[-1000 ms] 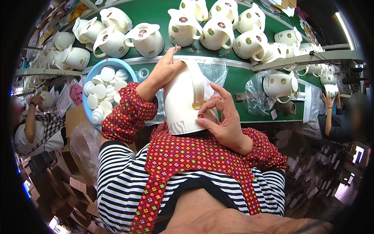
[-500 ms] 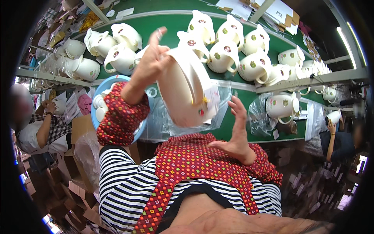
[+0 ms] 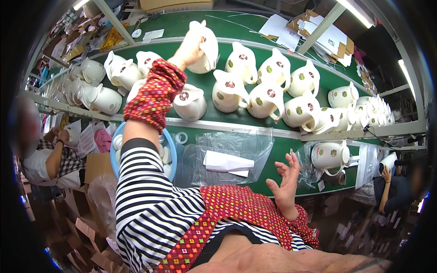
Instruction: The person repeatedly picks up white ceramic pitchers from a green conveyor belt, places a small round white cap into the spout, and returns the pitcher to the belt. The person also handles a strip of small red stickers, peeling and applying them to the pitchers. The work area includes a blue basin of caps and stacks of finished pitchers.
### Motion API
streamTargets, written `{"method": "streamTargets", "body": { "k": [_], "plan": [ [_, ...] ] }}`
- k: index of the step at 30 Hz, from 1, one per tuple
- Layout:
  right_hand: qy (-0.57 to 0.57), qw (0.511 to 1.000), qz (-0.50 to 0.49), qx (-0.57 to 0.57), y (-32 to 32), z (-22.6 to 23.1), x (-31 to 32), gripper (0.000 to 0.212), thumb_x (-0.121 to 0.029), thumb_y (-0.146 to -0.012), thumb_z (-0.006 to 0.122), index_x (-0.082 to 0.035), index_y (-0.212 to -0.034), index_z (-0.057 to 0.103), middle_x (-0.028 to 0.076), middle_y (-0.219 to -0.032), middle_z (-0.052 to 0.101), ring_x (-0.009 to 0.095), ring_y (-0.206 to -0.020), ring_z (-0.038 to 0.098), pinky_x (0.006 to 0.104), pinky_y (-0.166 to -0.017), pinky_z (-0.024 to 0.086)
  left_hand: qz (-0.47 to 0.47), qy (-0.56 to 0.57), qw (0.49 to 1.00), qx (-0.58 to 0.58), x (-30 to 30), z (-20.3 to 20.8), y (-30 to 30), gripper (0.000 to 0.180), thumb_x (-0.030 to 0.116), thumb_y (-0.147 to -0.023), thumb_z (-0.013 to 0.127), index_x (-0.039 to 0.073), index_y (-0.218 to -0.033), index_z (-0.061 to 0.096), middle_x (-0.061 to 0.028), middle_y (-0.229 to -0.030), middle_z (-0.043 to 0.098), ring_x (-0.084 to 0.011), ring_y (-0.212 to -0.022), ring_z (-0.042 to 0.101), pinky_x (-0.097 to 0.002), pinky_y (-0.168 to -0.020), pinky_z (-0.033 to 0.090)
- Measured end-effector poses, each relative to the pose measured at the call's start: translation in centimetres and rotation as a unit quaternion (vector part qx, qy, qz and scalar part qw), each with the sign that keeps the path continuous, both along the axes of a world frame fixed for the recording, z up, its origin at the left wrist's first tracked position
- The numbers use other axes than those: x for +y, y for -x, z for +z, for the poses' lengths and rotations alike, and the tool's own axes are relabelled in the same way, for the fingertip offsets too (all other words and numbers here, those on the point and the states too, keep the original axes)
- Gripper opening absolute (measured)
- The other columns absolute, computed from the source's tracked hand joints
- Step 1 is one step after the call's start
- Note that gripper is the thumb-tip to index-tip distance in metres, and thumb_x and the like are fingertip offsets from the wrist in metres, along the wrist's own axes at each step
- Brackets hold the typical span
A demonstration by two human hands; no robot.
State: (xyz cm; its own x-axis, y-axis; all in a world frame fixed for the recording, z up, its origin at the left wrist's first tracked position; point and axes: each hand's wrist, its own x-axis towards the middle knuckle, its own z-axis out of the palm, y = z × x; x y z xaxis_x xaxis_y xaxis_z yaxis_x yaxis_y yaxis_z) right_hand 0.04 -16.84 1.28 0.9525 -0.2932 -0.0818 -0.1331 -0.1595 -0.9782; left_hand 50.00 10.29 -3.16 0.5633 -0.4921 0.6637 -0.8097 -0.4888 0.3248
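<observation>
My left hand [image 3: 188, 49] reaches far forward over the green shelf, closed at the handle side of a cream-white pitcher [image 3: 205, 53]. Its fingers are partly hidden. Just nearer stands another pitcher [image 3: 190, 105] with a brown oval sticker. To its right, several matching pitchers [image 3: 233, 93] with green and brown stickers stand in rows. My right hand [image 3: 287, 181] hovers above the near table edge, fingers apart, holding nothing. Left of it, folded white paper [image 3: 227, 163] lies on a clear plastic bag [image 3: 200, 175].
A blue basin [image 3: 114, 154] of white round parts stands beneath my left arm. At right, a pitcher [image 3: 328, 156] lies beside crumpled clear plastic. A metal rail [image 3: 284, 133] edges the shelf. Co-workers sit at far left and far right; cardboard boxes [image 3: 98, 168] stand lower left.
My left hand has carried the pitcher from in front of my chest forward to the shelf. The folded paper on the bag is now uncovered. My right hand stays open near the table edge.
</observation>
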Motion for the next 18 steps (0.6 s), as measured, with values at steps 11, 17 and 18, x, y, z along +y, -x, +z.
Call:
{"method": "streamTargets", "body": {
  "k": [11, 17, 18],
  "plan": [
    [-0.034, 0.999, -0.019, 0.035, -1.1, -1.1, 0.1, 0.105, -0.015, -0.083, 0.087, -0.006, -0.165, 0.02, 0.016, -0.161, 0.034, 0.022, -0.126, 0.055, 0.0379, -0.108, 0.041, 0.092, -0.113, 0.984, 0.103, 1.9, -9.6, 0.8, 0.119, 0.006, -0.08, 0.079, 0.005, -0.167, -0.002, -0.0225, -0.128, 0.068, -0.0414, -0.13, 0.06, -0.0517, -0.123, 0.033],
    [-0.065, 0.997, 0.004, 0.031, -1.9, -1.6, 1.6, 0.102, -0.012, -0.084, 0.085, -0.004, -0.164, 0.021, 0.016, -0.16, 0.035, 0.021, -0.124, 0.056, 0.0371, -0.107, 0.043, -0.052, -0.264, 0.904, 0.332, 8.5, -4.9, 8.0, 0.122, -0.002, -0.077, 0.077, 0.009, -0.168, -0.005, -0.0252, -0.143, 0.061, -0.043, -0.132, 0.059, -0.0447, -0.116, 0.045],
    [-0.068, 0.997, 0.01, 0.031, -2.1, -1.5, 1.9, 0.102, -0.012, -0.084, 0.085, -0.004, -0.164, 0.022, 0.016, -0.159, 0.035, 0.021, -0.124, 0.056, 0.037, -0.107, 0.043, -0.055, -0.281, 0.899, 0.332, 8.9, -5.1, 8.9, 0.121, -0.003, -0.077, 0.076, 0.009, -0.168, -0.002, -0.0241, -0.143, 0.062, -0.0427, -0.132, 0.059, -0.0447, -0.115, 0.045]
  ]
}}
